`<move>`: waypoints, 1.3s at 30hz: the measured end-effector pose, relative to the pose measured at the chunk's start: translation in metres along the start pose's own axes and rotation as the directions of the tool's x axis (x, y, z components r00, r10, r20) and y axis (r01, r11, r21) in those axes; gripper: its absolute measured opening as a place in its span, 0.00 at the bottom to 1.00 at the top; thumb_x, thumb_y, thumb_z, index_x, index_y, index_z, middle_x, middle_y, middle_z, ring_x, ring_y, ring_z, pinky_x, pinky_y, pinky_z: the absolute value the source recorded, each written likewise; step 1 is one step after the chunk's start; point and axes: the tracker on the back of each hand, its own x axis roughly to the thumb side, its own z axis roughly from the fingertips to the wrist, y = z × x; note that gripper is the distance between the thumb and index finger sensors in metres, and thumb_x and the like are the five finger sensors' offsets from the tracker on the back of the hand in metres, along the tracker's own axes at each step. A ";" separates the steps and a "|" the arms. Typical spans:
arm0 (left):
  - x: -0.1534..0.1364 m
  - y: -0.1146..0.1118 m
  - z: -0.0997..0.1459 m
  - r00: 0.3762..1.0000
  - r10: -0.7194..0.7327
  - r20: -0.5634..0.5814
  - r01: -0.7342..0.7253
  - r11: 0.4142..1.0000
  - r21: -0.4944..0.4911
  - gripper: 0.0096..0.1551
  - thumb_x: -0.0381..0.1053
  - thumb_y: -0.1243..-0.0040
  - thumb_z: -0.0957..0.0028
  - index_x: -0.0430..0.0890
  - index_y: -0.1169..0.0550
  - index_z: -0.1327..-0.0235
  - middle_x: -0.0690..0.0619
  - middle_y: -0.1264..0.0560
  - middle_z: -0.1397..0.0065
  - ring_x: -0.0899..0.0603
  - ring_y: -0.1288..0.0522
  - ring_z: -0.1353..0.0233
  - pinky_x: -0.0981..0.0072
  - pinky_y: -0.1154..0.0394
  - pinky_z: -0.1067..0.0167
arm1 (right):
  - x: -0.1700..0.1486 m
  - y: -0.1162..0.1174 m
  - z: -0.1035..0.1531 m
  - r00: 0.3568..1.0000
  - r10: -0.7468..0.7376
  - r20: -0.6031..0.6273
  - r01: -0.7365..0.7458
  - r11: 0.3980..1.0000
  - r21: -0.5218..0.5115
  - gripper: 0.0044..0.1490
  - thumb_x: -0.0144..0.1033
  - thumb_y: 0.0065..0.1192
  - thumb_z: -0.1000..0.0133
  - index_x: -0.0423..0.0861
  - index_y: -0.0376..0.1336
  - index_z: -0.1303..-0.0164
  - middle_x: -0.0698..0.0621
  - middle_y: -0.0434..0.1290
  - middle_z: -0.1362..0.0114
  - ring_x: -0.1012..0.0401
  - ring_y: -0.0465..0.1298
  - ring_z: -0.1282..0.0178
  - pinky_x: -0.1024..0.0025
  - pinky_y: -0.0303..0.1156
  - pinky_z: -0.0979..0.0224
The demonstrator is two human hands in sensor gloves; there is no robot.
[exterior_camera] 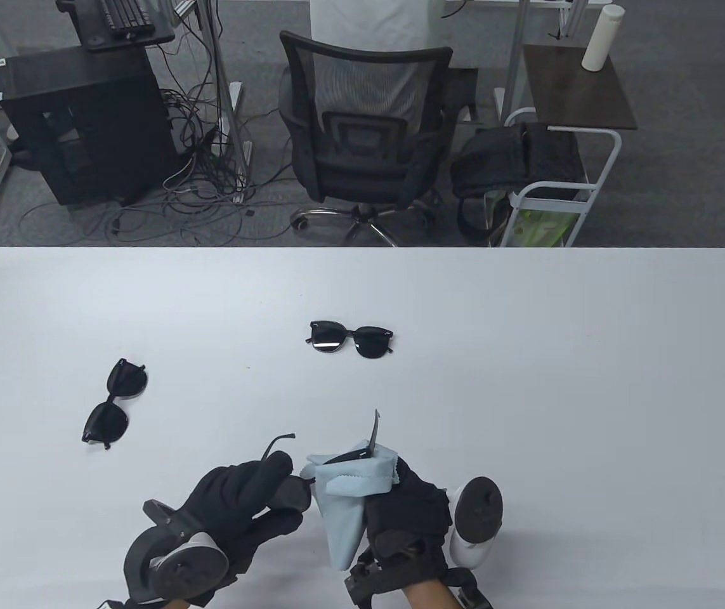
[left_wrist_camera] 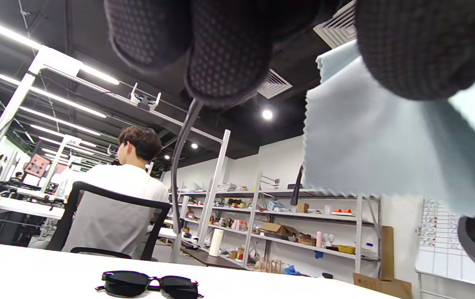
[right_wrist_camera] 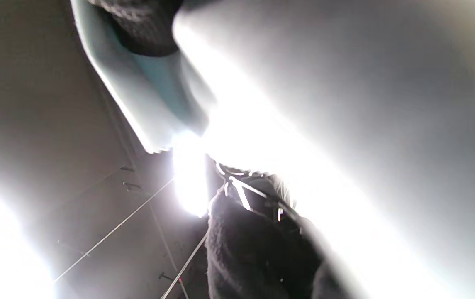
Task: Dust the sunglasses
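sunglasses [exterior_camera: 292, 482] sit raised above the white table [exterior_camera: 527, 355] near its front edge, held between both gloved hands. the left hand [exterior_camera: 241, 501] grips them at one lens end, fingers curled over the frame, with one temple arm curving up and away past the fingertips. the right hand [exterior_camera: 410, 507] pinches a pale blue cloth [exterior_camera: 349, 495] around the other lens end, thumb and fingers closed on the fabric, and the second temple arm pokes straight up out of the folds; the loose tail of the cloth hangs down toward the table between the two hands. from the held sunglasses, a second pair [exterior_camera: 351, 338] lies folded further back toward the table's middle (it also shows low in the left wrist view [left_wrist_camera: 150, 284]), and a third pair [exterior_camera: 115, 403] lies off to the left, also further back, well apart from the second. beyond the table's far edge stands a black office chair [exterior_camera: 362, 127]. the right wrist view is washed out by glare, showing little beyond the cloth and dark glove.
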 end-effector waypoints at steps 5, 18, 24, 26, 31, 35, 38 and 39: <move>-0.003 -0.001 0.000 1.000 0.014 -0.015 -0.014 1.000 -0.004 0.56 0.70 0.32 0.65 0.61 0.44 0.23 0.61 0.28 0.38 0.56 0.18 0.51 0.57 0.21 0.43 | 0.000 0.000 -0.003 0.997 -0.066 -0.034 0.068 0.996 0.053 0.27 0.41 0.63 0.45 0.45 0.60 0.38 0.53 0.77 0.38 0.56 0.79 0.37 0.57 0.71 0.28; 0.008 -0.005 0.001 0.998 -0.042 0.044 0.043 0.999 -0.007 0.56 0.70 0.32 0.65 0.62 0.45 0.23 0.62 0.27 0.39 0.56 0.18 0.51 0.57 0.21 0.42 | -0.004 -0.005 0.000 0.996 0.083 -0.033 -0.085 0.995 -0.061 0.24 0.56 0.76 0.52 0.54 0.67 0.54 0.62 0.83 0.56 0.65 0.85 0.55 0.64 0.79 0.39; 0.011 -0.002 0.002 0.994 -0.092 0.051 0.092 0.996 0.010 0.56 0.71 0.32 0.66 0.62 0.44 0.23 0.63 0.26 0.40 0.56 0.18 0.51 0.57 0.22 0.43 | -0.001 -0.008 0.002 0.994 0.105 -0.032 -0.108 0.990 -0.089 0.22 0.59 0.58 0.45 0.52 0.69 0.56 0.61 0.84 0.58 0.64 0.86 0.58 0.65 0.79 0.40; 0.011 -0.003 0.002 0.996 -0.080 0.043 0.080 0.997 0.006 0.57 0.71 0.32 0.66 0.62 0.44 0.23 0.63 0.26 0.40 0.56 0.18 0.51 0.57 0.22 0.42 | -0.001 -0.008 0.002 0.995 0.092 -0.036 -0.095 0.991 -0.090 0.23 0.58 0.55 0.44 0.51 0.70 0.55 0.59 0.85 0.58 0.63 0.86 0.58 0.64 0.79 0.40; -0.001 -0.003 0.001 0.998 -0.059 0.008 0.059 0.998 -0.027 0.56 0.72 0.34 0.65 0.59 0.43 0.23 0.61 0.27 0.37 0.56 0.18 0.50 0.57 0.22 0.42 | -0.004 -0.008 -0.003 0.993 0.043 -0.108 -0.046 0.999 -0.025 0.24 0.50 0.56 0.45 0.46 0.68 0.47 0.55 0.84 0.50 0.59 0.85 0.52 0.61 0.77 0.38; -0.008 -0.003 0.001 1.000 -0.018 -0.018 0.018 0.999 -0.045 0.56 0.72 0.34 0.65 0.59 0.44 0.23 0.59 0.29 0.34 0.55 0.18 0.48 0.55 0.22 0.40 | -0.010 -0.007 -0.006 0.974 -0.099 -0.202 0.114 0.992 0.062 0.26 0.44 0.61 0.46 0.44 0.65 0.43 0.49 0.80 0.44 0.54 0.82 0.46 0.55 0.74 0.36; -0.008 -0.003 0.001 0.999 -0.039 -0.023 0.038 0.999 -0.034 0.56 0.72 0.34 0.64 0.59 0.45 0.23 0.58 0.30 0.31 0.55 0.18 0.45 0.54 0.23 0.38 | -0.012 -0.010 -0.006 0.978 -0.054 -0.203 0.062 0.998 0.033 0.25 0.45 0.66 0.49 0.47 0.67 0.45 0.52 0.82 0.45 0.55 0.83 0.47 0.55 0.75 0.37; -0.009 -0.002 0.001 0.998 -0.050 -0.030 0.049 0.999 -0.018 0.56 0.72 0.34 0.64 0.60 0.45 0.23 0.58 0.32 0.29 0.54 0.18 0.44 0.53 0.24 0.37 | -0.011 -0.011 -0.006 0.980 -0.020 -0.196 0.025 1.000 0.019 0.25 0.46 0.69 0.50 0.48 0.68 0.46 0.53 0.83 0.46 0.56 0.84 0.48 0.56 0.76 0.38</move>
